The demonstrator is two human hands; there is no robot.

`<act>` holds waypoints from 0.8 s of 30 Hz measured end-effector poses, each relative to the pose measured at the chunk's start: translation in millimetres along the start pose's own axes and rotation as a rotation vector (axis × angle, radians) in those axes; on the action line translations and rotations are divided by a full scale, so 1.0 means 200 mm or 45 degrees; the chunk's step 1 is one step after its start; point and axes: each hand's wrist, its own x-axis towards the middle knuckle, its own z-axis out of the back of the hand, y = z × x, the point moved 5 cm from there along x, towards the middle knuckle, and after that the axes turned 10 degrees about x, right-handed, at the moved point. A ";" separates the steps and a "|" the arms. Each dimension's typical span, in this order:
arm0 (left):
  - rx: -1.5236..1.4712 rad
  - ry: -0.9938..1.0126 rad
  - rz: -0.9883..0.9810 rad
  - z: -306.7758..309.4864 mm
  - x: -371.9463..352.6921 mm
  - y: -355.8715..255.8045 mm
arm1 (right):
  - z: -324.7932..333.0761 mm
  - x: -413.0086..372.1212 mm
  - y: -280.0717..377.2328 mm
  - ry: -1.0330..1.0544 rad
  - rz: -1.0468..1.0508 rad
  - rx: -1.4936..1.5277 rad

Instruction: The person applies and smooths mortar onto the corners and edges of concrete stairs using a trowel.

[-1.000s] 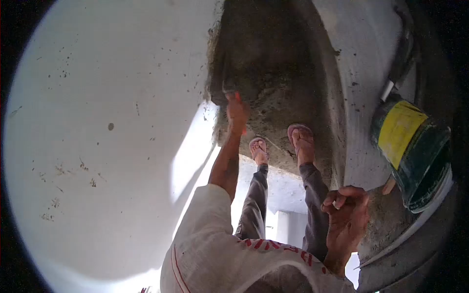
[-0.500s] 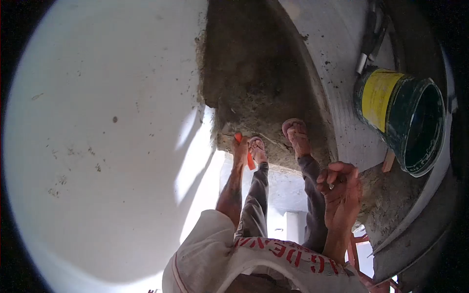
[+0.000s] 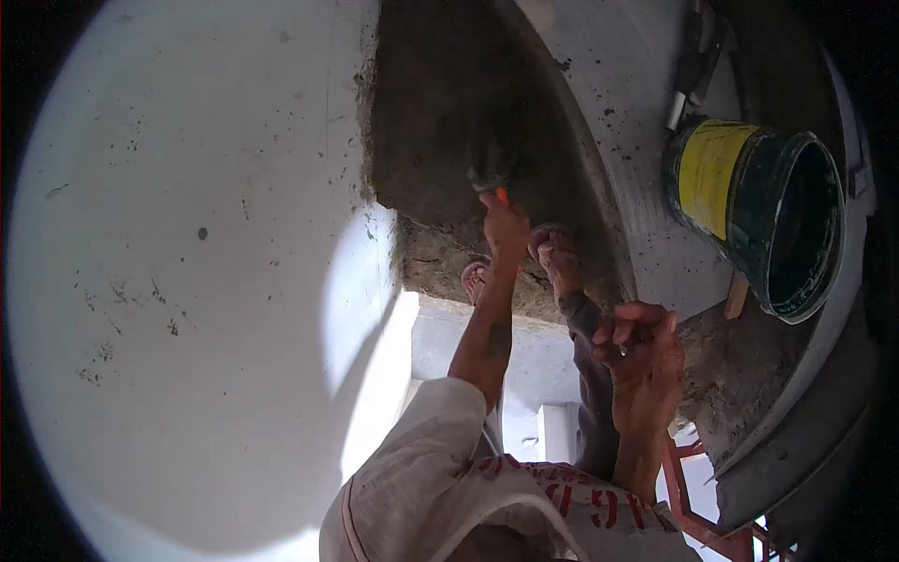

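My left hand (image 3: 507,229) is closed round the orange handle (image 3: 503,197) of a tool, whose dark, blurred head (image 3: 487,176) lies against the dark, rough floor strip (image 3: 468,103). My right hand (image 3: 646,361) is raised near my body, palm up with curled fingers. A tiny pale spot shows between those fingers, too small to name. Both my sandalled feet stand on the strip's near part, the left foot (image 3: 475,279) partly behind my left forearm and the right foot (image 3: 559,258) beside it.
On the right, a dark green bucket (image 3: 749,201) with a yellow label lies near a long dark-handled tool (image 3: 688,84). A pale, speckled surface (image 3: 187,309) fills the left side. Red metal framing (image 3: 684,487) shows at the lower right.
My left hand has moved up and to the right with the orange-handled tool, from beside my left foot onto the dark strip. My right hand stays curled, nearly in place.
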 end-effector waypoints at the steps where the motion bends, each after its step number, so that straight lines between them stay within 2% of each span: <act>1: 0.081 0.100 -0.047 -0.04 0.00 -0.01 | 0.00 -0.01 0.00 -0.003 0.004 -0.026; 2: 0.083 0.110 -0.043 -0.05 -0.01 0.01 | 0.01 -0.03 0.00 -0.013 0.000 -0.029; 5: 0.211 0.144 -0.206 -0.07 0.09 0.00 | 0.03 0.01 0.00 -0.047 0.031 0.011; 7: 0.302 0.119 -0.354 -0.04 0.02 0.08 | 0.04 -0.02 -0.01 -0.043 0.009 0.019; 8: 0.320 0.136 -0.343 0.00 -0.05 0.16 | 0.05 -0.05 -0.01 -0.059 -0.012 0.025; 10: 0.262 0.118 -0.149 0.06 -0.01 0.15 | 0.06 0.00 0.02 -0.045 0.011 0.064; 11: 0.269 0.126 -0.153 0.08 -0.02 0.20 | 0.08 -0.01 0.01 -0.052 -0.010 0.083; 13: 0.197 -0.098 -0.523 0.21 -0.14 0.30 | 0.09 -0.02 0.03 -0.077 0.006 0.083; 14: 0.195 -0.102 -0.533 0.28 -0.21 0.32 | 0.09 0.00 0.05 -0.061 0.078 0.078; 16: 0.349 0.144 -0.509 0.31 -0.36 0.32 | 0.09 0.01 0.07 -0.051 0.081 0.081; 17: 0.341 0.164 -0.513 0.24 -0.37 0.35 | 0.09 0.01 0.05 -0.048 0.054 0.078; 19: 0.398 0.247 -0.673 0.00 -0.37 0.47 | 0.10 0.00 0.03 -0.034 0.068 0.095; 20: 0.497 0.398 -0.574 -0.13 -0.31 0.46 | 0.11 0.00 0.02 -0.044 0.059 0.070; 22: 0.360 0.275 -0.530 -0.06 -0.26 0.18 | 0.11 -0.03 -0.01 -0.067 0.042 0.049; 24: 0.357 0.276 -0.308 -0.08 -0.08 0.06 | 0.12 -0.04 -0.02 -0.062 0.048 -0.066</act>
